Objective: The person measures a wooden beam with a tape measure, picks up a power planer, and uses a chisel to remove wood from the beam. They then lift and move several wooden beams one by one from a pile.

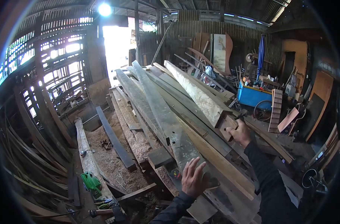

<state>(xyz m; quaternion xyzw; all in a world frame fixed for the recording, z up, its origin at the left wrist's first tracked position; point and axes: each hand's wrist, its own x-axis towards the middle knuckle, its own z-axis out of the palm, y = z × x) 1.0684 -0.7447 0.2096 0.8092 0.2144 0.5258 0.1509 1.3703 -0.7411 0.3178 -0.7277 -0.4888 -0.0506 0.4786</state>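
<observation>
On the timber stack, the left hand (193, 178) is lying open, fingers spread, on the near end of a long dark plank (166, 115). The right hand (240, 133) is gripping a pale beam (198, 93) at its near end.

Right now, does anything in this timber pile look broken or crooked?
Yes. The pale beam gripped by the right hand has a cut, notched end. The grey plank under the left hand has a dark slot cut through it. Sawdust litters the floor alongside.
</observation>
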